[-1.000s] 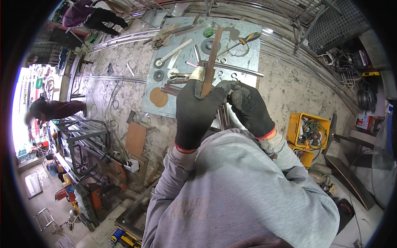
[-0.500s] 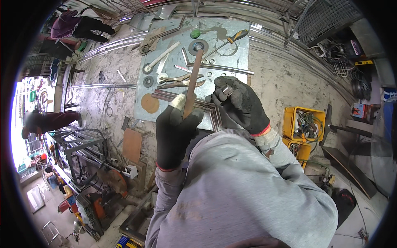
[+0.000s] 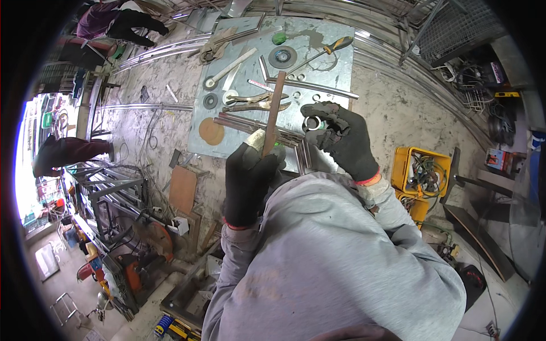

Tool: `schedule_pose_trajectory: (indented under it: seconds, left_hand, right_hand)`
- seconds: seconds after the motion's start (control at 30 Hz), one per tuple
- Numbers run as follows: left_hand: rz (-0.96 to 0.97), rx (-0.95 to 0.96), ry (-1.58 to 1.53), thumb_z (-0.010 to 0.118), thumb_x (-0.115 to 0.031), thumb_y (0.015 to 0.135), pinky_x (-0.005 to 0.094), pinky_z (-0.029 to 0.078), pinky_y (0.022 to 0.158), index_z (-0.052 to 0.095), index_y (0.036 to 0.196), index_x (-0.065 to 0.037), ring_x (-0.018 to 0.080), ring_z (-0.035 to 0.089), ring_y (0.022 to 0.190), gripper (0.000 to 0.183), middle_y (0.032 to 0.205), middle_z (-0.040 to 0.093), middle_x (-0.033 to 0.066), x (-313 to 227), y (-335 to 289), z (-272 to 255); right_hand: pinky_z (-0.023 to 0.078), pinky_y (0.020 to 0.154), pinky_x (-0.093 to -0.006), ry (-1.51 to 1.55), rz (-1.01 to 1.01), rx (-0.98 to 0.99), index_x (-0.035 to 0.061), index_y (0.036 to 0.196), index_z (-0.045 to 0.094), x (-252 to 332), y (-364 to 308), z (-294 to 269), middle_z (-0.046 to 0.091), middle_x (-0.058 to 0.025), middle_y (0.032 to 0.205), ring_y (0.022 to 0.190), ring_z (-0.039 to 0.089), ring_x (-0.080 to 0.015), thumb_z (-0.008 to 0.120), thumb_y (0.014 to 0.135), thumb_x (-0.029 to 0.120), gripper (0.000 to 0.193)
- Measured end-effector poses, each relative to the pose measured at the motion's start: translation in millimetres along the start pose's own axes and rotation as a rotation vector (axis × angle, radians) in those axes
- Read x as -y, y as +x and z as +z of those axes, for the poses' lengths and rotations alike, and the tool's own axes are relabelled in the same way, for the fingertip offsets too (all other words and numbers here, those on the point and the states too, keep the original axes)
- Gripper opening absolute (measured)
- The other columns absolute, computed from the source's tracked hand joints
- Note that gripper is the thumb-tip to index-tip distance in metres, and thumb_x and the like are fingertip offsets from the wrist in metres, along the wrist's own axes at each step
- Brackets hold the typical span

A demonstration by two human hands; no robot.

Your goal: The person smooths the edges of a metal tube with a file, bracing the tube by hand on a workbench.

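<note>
well, a yellow crate [image 3: 400,170] holds cables [image 3: 427,178], the right hand [image 3: 348,143] a ring [image 3: 305,123].

The brown bar [image 3: 275,111] has its lower end hidden; lower edge crops yellow-and-black object [image 3: 183,331]

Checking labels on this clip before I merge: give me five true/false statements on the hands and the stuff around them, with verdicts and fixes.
1. The left hand holds a flat brown bar. True.
2. The right hand is empty. False: it holds a short metal ring.
3. Both hands are bare. False: both wear dark gloves.
4. The screwdriver lies on the grey metal sheet. True.
5. The yellow crate with cables in it is on the person's left. False: it is on the right.
</note>
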State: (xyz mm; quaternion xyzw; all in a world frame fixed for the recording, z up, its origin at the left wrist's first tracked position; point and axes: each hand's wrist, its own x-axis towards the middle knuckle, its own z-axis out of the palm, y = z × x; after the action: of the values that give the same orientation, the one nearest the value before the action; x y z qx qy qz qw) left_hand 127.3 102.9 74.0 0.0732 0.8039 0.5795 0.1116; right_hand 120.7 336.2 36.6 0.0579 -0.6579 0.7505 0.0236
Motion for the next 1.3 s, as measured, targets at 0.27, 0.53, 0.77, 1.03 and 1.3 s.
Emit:
schedule_pose_trajectory:
  seconds: [0.27,0.53,0.77,1.03,1.3]
  left_hand:
    - [-0.197,-0.056,-0.163,0.071,-0.016,0.100,0.0262,0.043,0.050,0.071,0.092,0.001,0.0088,0.055,0.053,0.018,0.068,0.063,0.0017,7,-4,2]
    - [-0.052,0.004,0.060,0.071,-0.008,0.098,0.0291,0.045,0.053,0.074,0.093,-0.005,0.0155,0.058,0.054,0.007,0.074,0.064,0.0050,18,-5,-4]
    - [-0.365,-0.132,-0.430,0.070,-0.018,0.100,0.0255,0.046,0.054,0.071,0.097,0.000,0.0072,0.058,0.062,0.018,0.077,0.064,-0.0005,-18,19,14]
    - [-0.058,-0.082,-0.183,0.076,-0.015,0.096,0.0282,0.046,0.057,0.072,0.098,-0.003,0.0127,0.060,0.067,0.013,0.080,0.063,0.0023,-6,34,22]
    - [0.450,-0.097,0.425,0.087,-0.020,0.091,0.0363,0.044,0.054,0.073,0.088,-0.007,0.0229,0.057,0.063,0.020,0.075,0.054,0.0065,-1,39,21]
  right_hand:
    - [0.058,0.099,-0.0315,-0.323,-0.161,0.037,-0.0020,0.131,0.073,-4,1,-7,0.077,-0.0097,0.127,0.110,0.073,-0.0166,0.084,0.096,0.017,0.041]
    - [0.056,0.100,-0.0339,0.091,0.021,0.029,-0.0021,0.135,0.067,1,0,0,0.072,-0.0072,0.111,0.104,0.069,-0.0172,0.084,0.097,0.031,0.053]
    - [0.046,0.093,-0.0329,0.365,0.148,0.142,0.0012,0.130,0.061,-26,-9,11,0.059,-0.0029,0.100,0.097,0.055,-0.0160,0.079,0.099,0.052,0.062]
    - [0.052,0.097,-0.0315,0.311,0.104,0.113,-0.0015,0.125,0.067,-16,-5,13,0.068,-0.0060,0.112,0.106,0.064,-0.0159,0.075,0.098,0.042,0.052]
    - [0.052,0.095,-0.0309,0.187,0.105,0.088,-0.0011,0.119,0.070,-7,-2,14,0.071,-0.0071,0.111,0.103,0.065,-0.0163,0.076,0.096,0.047,0.054]
